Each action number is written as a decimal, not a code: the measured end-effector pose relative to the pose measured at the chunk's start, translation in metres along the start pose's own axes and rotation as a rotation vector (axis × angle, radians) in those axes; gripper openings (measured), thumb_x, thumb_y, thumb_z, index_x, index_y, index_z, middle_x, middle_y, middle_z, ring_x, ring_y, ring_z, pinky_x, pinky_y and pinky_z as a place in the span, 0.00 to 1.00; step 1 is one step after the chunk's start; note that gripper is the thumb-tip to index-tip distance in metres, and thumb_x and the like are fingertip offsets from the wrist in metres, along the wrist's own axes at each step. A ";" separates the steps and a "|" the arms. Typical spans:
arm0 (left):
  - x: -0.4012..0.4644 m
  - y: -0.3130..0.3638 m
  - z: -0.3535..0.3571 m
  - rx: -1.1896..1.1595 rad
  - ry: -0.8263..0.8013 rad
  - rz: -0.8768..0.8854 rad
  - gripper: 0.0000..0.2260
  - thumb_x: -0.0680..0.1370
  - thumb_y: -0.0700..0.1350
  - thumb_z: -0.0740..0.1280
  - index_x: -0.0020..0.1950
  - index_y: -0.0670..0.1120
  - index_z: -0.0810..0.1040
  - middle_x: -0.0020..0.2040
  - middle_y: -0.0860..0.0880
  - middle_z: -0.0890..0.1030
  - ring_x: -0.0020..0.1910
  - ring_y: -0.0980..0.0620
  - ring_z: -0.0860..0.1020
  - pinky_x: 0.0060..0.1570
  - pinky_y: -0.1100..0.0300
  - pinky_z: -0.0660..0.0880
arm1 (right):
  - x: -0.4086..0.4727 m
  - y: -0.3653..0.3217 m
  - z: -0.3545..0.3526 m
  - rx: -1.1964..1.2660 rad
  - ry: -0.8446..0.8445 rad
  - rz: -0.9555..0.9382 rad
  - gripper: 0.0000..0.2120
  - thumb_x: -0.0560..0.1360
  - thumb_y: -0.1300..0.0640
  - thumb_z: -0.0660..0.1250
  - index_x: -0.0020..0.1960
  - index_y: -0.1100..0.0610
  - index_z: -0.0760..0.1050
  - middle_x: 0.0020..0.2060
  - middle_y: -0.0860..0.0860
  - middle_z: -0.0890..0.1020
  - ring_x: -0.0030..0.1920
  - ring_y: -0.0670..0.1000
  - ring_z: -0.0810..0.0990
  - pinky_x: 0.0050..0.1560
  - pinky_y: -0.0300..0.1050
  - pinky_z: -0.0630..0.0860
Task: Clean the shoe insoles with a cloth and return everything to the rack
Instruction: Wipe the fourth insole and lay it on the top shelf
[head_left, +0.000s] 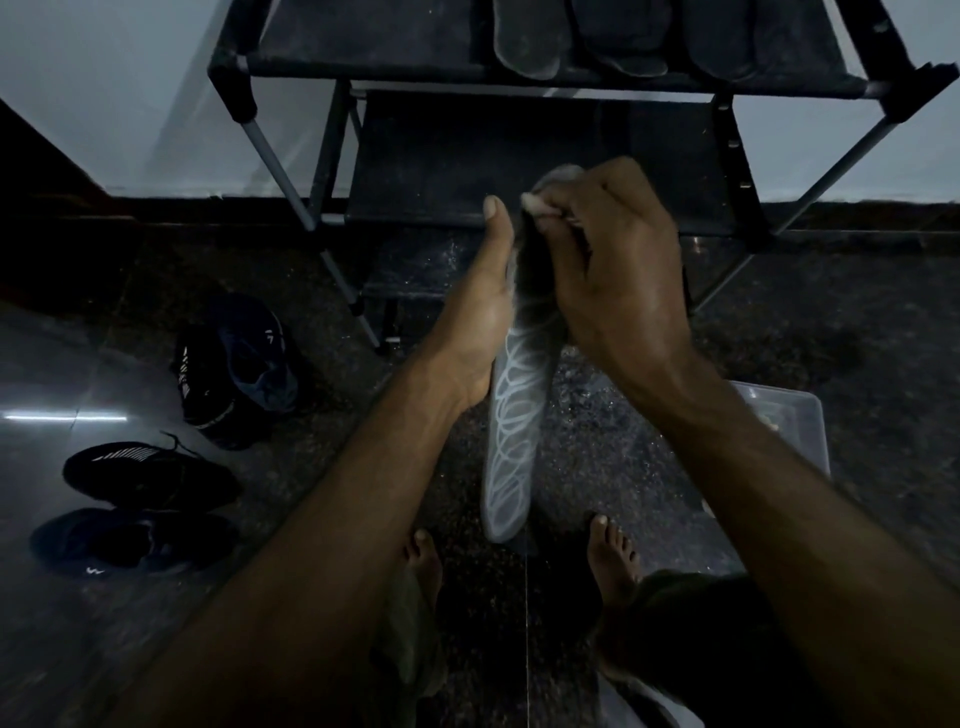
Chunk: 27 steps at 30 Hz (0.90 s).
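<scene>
A grey insole with a looped line pattern hangs upright in front of me, heel end down. My left hand grips its upper part from the left, thumb pointing up. My right hand presses a grey cloth against the top of the insole from the right, fingers closed on the cloth. The black shoe rack stands just behind the hands. Several dark insoles lie on its top shelf.
Three dark shoes lie on the dark floor at the left. A clear plastic tub sits on the floor at the right, partly hidden by my right forearm. My bare feet stand below.
</scene>
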<state>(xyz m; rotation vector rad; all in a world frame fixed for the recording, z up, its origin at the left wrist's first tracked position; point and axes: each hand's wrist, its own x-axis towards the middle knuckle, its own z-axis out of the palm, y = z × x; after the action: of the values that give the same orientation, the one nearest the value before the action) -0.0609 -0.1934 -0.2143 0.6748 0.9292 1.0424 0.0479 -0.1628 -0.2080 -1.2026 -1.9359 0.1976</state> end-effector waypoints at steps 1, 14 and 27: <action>-0.001 0.000 0.002 0.055 -0.002 -0.006 0.31 0.82 0.63 0.42 0.66 0.48 0.76 0.58 0.45 0.82 0.59 0.48 0.80 0.59 0.51 0.77 | 0.002 0.005 -0.003 -0.012 0.015 0.033 0.10 0.80 0.58 0.64 0.51 0.64 0.80 0.47 0.57 0.78 0.44 0.45 0.73 0.44 0.26 0.69; -0.004 0.008 -0.002 -0.001 0.056 0.038 0.36 0.80 0.65 0.37 0.59 0.47 0.78 0.53 0.44 0.84 0.57 0.47 0.82 0.56 0.52 0.78 | -0.007 -0.008 0.006 0.036 0.002 -0.044 0.08 0.79 0.60 0.65 0.50 0.65 0.80 0.47 0.57 0.79 0.46 0.43 0.73 0.45 0.30 0.71; -0.002 0.009 -0.021 -0.225 -0.066 0.008 0.47 0.74 0.74 0.41 0.68 0.36 0.72 0.68 0.37 0.74 0.68 0.43 0.74 0.68 0.51 0.70 | -0.020 -0.029 0.015 0.148 -0.091 -0.131 0.07 0.74 0.68 0.65 0.49 0.68 0.81 0.43 0.62 0.81 0.45 0.56 0.78 0.47 0.50 0.75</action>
<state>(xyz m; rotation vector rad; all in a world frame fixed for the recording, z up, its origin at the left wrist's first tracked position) -0.0838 -0.1909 -0.2156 0.5229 0.7394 1.1061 0.0218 -0.1902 -0.2141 -0.9813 -2.0324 0.3256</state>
